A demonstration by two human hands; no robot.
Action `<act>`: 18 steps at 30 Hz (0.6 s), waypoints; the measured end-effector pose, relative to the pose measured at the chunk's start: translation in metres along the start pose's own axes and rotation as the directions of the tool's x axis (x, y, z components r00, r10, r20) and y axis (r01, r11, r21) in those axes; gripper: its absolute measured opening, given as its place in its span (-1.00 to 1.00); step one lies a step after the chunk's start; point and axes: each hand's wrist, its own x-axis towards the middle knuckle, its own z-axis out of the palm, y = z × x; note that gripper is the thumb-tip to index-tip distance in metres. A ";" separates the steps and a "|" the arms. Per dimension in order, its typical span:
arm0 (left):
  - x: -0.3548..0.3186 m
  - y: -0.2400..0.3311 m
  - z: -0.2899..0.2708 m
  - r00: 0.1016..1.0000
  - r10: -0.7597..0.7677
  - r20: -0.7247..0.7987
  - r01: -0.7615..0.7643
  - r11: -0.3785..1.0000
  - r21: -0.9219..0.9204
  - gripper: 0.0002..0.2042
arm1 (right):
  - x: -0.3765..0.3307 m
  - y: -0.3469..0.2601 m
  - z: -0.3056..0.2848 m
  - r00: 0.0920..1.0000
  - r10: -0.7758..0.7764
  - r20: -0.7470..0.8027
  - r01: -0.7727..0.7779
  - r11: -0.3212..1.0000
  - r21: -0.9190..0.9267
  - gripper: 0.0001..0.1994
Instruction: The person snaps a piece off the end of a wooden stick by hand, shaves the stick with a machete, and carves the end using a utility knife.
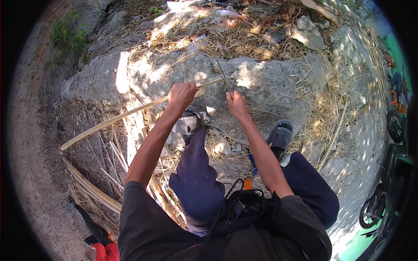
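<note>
The left hand [182, 94] is closed around a long, narrow, pale-yellow wooden strip [130, 112], whose long axis runs from 8 o'clock to 2 o'clock, above rough grey rock [278, 85]. The right hand [237, 104] grips a thin, dark, straight blade [220, 68], pointing to 11 o'clock, at the strip's 2 o'clock end.

There are two bare grips, one left grip [183, 94] and one right grip [237, 105], one long pale stick [126, 114], one thin dark tool [221, 68], two dark shoes [281, 134] and two wheels [395, 126] at the right; loose strips [93, 188] overlap too much to count.
</note>
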 end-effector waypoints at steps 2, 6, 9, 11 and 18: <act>0.001 0.005 0.002 0.996 -0.048 0.079 0.052 0.998 -0.045 -0.63 | -0.002 -0.001 0.000 1.000 -0.021 -0.017 0.020 1.000 -0.022 -0.54; 0.006 0.005 -0.009 0.993 0.015 -0.115 -0.012 1.000 0.025 -0.61 | 0.003 -0.010 -0.006 0.993 -0.074 -0.093 0.075 0.997 0.011 -0.57; -0.004 0.018 -0.048 0.994 -0.019 -0.106 0.019 1.000 -0.006 -0.65 | 0.003 -0.025 -0.022 0.981 -0.123 -0.148 0.136 0.987 0.086 -0.59; -0.006 0.015 -0.040 0.993 -0.077 -0.093 0.074 0.997 -0.033 -0.68 | -0.001 -0.025 -0.016 0.987 -0.092 -0.132 0.107 0.987 0.117 -0.58; 0.005 0.017 -0.004 0.999 -0.036 0.026 0.036 0.999 0.017 -0.67 | -0.001 0.004 -0.009 1.000 0.013 -0.016 -0.013 1.000 0.010 -0.52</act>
